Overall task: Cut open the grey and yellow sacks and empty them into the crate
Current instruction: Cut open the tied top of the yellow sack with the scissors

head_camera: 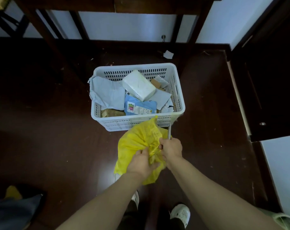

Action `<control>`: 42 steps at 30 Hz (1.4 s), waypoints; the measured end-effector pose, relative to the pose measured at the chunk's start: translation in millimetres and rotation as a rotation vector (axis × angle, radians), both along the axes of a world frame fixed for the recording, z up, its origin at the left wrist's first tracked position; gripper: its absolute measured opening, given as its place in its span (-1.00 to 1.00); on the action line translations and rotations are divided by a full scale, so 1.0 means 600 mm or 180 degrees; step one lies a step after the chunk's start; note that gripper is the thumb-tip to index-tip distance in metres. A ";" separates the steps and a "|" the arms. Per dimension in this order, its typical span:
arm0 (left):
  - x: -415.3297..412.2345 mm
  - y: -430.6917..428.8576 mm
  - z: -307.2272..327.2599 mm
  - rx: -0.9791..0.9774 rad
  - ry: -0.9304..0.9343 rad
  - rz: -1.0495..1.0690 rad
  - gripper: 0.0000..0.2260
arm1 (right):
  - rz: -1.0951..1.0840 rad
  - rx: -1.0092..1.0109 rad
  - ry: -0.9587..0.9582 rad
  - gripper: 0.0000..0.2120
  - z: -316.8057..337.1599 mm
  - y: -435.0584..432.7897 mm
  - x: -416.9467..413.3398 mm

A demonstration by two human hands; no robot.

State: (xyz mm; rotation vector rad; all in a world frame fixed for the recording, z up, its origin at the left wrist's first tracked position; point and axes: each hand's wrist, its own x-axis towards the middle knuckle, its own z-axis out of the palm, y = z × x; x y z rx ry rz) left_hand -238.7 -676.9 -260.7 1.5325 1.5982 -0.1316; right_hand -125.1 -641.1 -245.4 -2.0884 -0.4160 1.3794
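A yellow plastic sack [132, 145] hangs crumpled in front of me, just short of the white slotted crate [179, 90]. My left hand [141, 163] grips the bunched plastic at the sack's middle. My right hand [171, 149] holds a thin metal blade [169, 131] that points up toward the crate, and its fingers also touch the sack's knot. A limp grey sack [106, 92] lies draped over the crate's left side. Inside the crate are a white wrapped parcel [138, 85], a blue labelled mailer [139, 107] and brown boxes.
The crate stands on a dark brown floor under a dark wooden table [46, 30]. A scrap of white paper [168, 54] lies behind the crate. A dark cabinet [265, 80] is at the right. My white shoes [180, 213] are below; dark cloth [14, 211] lies at the lower left.
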 end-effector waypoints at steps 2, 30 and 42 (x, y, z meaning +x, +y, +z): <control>-0.027 0.014 -0.017 0.0235 0.0106 0.0102 -0.32 | 0.0153 -0.0002 -0.0036 -0.81 -0.023 0.009 -0.024; -0.058 0.033 -0.385 0.0595 0.0215 0.1281 -0.02 | 0.0525 0.0885 -0.1395 -0.70 -0.387 0.094 -0.016; -0.087 0.116 -0.525 0.1566 0.0295 0.2466 -0.47 | 0.0629 0.1911 -0.0869 -0.74 -0.533 0.131 -0.091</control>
